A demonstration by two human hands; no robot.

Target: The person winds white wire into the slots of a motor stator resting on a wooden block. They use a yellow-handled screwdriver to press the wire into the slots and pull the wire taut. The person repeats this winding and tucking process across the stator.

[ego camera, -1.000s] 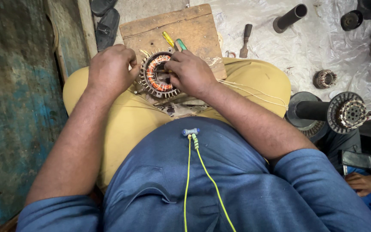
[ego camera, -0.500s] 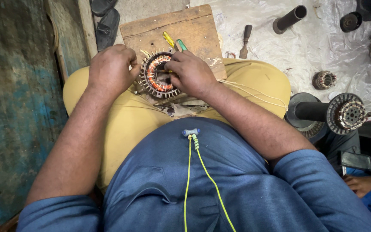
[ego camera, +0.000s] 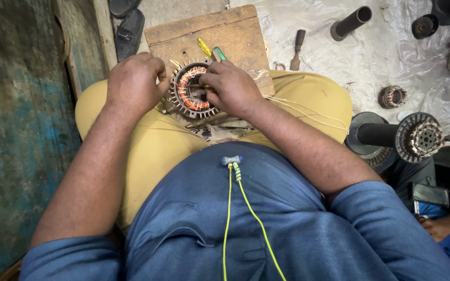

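Left hand (ego camera: 134, 83) gripping rim of round copper-wound metal stator (ego camera: 192, 91); right hand (ego camera: 231, 86) pinching green-handled tool (ego camera: 220, 53), tip hidden behind fingers, stator's right edge covered too.

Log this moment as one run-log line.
left hand: grips stator rim | right hand: on stator windings, green-handled tool | support: lap, wooden board

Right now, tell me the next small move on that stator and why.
Probably press the tool tip a little deeper between the copper windings: the right hand has the green-handled tool inside the stator, while the left hand grips its rim on the lap.
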